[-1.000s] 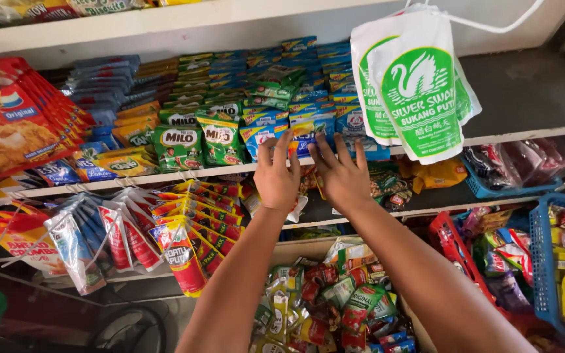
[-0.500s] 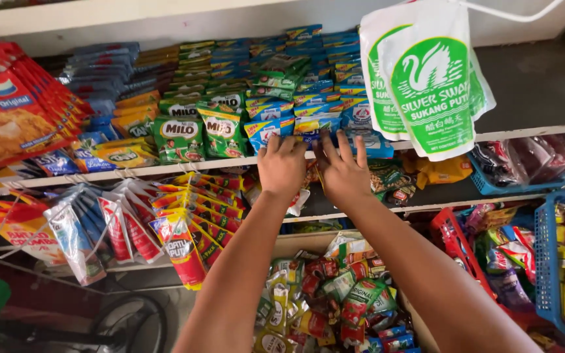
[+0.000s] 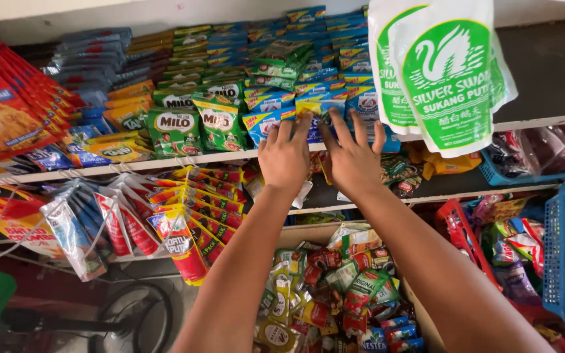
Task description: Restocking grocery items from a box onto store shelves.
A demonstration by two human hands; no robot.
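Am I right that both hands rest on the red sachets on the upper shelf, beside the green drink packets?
Not quite: in the head view the left hand and right hand rest on blue sachets, not red, on the upper shelf beside the green drink packets.

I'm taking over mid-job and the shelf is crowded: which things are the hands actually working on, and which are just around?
In hand:
left hand
right hand
blue sachets, touched by the fingers

Just around:
green drink sachets
white and green hanging bags
box of mixed sachets
blue basket

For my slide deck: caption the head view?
Left hand and right hand press blue sachets on a shop shelf.
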